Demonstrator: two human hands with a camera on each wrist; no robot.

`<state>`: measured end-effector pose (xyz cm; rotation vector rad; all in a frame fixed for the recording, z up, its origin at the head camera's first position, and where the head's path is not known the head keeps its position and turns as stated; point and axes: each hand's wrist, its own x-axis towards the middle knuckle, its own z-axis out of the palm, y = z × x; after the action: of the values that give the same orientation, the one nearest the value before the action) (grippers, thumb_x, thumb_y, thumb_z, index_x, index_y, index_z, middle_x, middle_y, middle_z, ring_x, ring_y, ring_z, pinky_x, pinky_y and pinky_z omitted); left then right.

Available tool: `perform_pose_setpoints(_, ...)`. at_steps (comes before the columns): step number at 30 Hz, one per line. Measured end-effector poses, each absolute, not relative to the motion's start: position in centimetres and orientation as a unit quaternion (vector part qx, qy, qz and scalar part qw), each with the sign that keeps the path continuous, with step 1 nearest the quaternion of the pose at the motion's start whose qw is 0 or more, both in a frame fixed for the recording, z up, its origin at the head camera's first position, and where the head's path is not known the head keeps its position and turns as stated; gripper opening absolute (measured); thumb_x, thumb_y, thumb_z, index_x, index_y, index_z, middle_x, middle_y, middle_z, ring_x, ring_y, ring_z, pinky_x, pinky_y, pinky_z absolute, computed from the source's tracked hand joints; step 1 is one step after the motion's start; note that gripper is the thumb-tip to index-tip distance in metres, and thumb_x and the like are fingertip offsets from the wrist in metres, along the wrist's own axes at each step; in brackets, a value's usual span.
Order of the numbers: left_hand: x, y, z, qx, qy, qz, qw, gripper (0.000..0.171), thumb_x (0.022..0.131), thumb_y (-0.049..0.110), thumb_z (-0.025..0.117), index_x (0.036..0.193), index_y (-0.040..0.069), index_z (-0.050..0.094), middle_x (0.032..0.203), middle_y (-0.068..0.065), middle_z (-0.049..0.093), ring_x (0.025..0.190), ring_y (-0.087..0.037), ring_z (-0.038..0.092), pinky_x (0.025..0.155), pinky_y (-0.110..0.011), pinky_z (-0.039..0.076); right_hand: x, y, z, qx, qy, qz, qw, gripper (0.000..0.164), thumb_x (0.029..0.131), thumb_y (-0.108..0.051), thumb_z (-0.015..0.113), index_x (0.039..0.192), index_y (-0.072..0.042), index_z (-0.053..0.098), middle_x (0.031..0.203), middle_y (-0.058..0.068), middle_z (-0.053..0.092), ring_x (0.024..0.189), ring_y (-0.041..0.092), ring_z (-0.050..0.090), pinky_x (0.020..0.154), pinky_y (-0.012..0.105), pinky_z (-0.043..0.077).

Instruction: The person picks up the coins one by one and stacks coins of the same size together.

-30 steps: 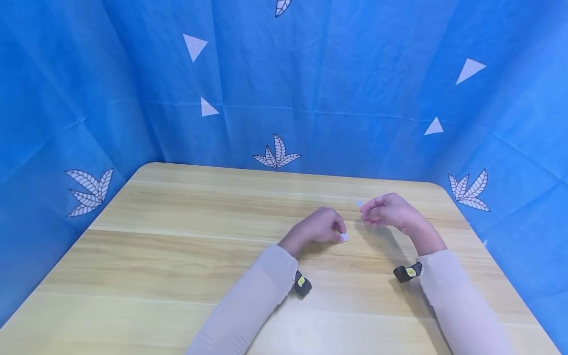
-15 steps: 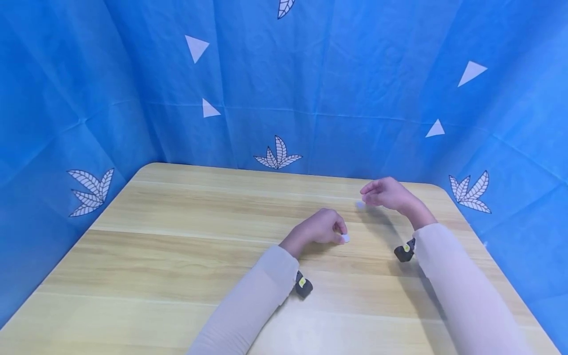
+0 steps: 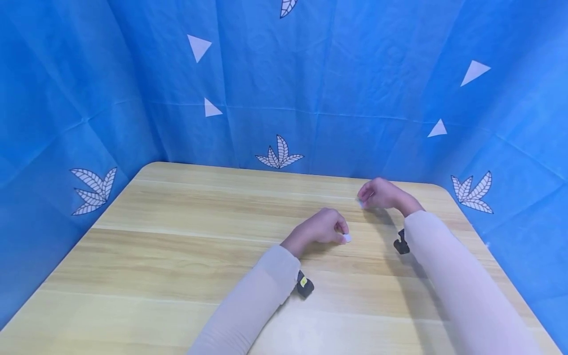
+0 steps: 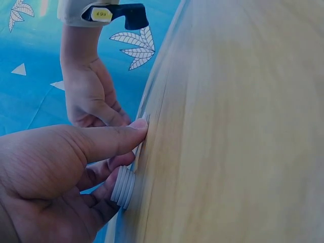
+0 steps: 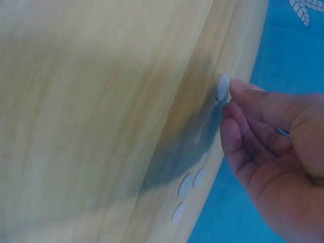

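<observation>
My left hand (image 3: 320, 228) is low over the table right of centre, its curled fingers at a short stack of several flat, round white discs (image 4: 122, 187), best seen in the left wrist view. In the head view a white disc (image 3: 347, 238) peeks out past that hand's thumb. Farther back and to the right, my right hand (image 3: 379, 193) pinches down at a white disc (image 5: 223, 87), thumb and forefinger tips right at its edge. Three more white discs (image 5: 185, 186) lie flat below it in the right wrist view; in the head view the right hand hides them.
The wood-grain table (image 3: 177, 261) has rounded far corners. Blue curtains (image 3: 377, 79) with white triangles and leaf prints rise behind and at both sides. A black wrist camera (image 3: 304, 285) shows under the left sleeve, another black camera (image 3: 401, 242) under the right.
My right hand has moved away from the left hand toward the table's far side, then dipped onto the disc there. The left hand has stayed in place.
</observation>
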<state>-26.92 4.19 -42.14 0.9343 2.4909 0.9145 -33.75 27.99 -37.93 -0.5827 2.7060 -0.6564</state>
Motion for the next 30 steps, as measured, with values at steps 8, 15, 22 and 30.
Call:
perform_pose_setpoints(8, -26.9, 4.3, -42.4, 0.332, 0.875, 0.316, 0.159, 0.014, 0.088, 0.020, 0.083, 0.099, 0.014, 0.077, 0.089, 0.011, 0.068, 0.089, -0.006, 0.059, 0.085, -0.020, 0.048, -34.2, 28.3, -38.3, -0.177, 0.945, -0.207, 0.183, 0.022, 0.088, -0.002, 0.077, 0.109, 0.002, 0.071, 0.103, 0.013, 0.073, 0.101, 0.032, 0.067, 0.093, 0.048, 0.055)
perform_pose_setpoints(15, -26.9, 4.3, -42.3, 0.327, 0.876, 0.315, 0.163, 0.013, 0.088, 0.020, 0.083, 0.099, 0.015, 0.077, 0.089, 0.011, 0.068, 0.089, -0.007, 0.059, 0.084, -0.020, 0.048, -34.6, 28.7, -38.4, -0.159, 0.939, -0.217, 0.213, 0.022, 0.090, -0.008, 0.078, 0.108, 0.001, 0.069, 0.104, 0.013, 0.072, 0.100, 0.028, 0.066, 0.095, 0.048, 0.053)
perform_pose_setpoints(22, -26.9, 4.3, -42.4, 0.324, 0.878, 0.314, 0.161, 0.013, 0.088, 0.021, 0.083, 0.098, 0.015, 0.077, 0.088, 0.011, 0.067, 0.088, -0.007, 0.059, 0.083, -0.020, 0.048, -34.9, 28.3, -38.1, -0.123, 0.933, -0.228, 0.252, 0.024, 0.090, -0.009, 0.076, 0.110, -0.002, 0.067, 0.104, 0.009, 0.066, 0.096, 0.024, 0.058, 0.091, 0.041, 0.050)
perform_pose_setpoints(30, -26.9, 4.3, -42.2, 0.318, 0.878, 0.316, 0.166, 0.013, 0.088, 0.020, 0.083, 0.098, 0.015, 0.077, 0.088, 0.011, 0.067, 0.088, -0.007, 0.059, 0.083, -0.020, 0.048, -35.0, 28.1, -38.3, -0.125, 0.924, -0.244, 0.266, 0.023, 0.088, -0.007, 0.073, 0.108, 0.001, 0.062, 0.096, 0.007, 0.061, 0.086, 0.021, 0.054, 0.080, 0.035, 0.049)
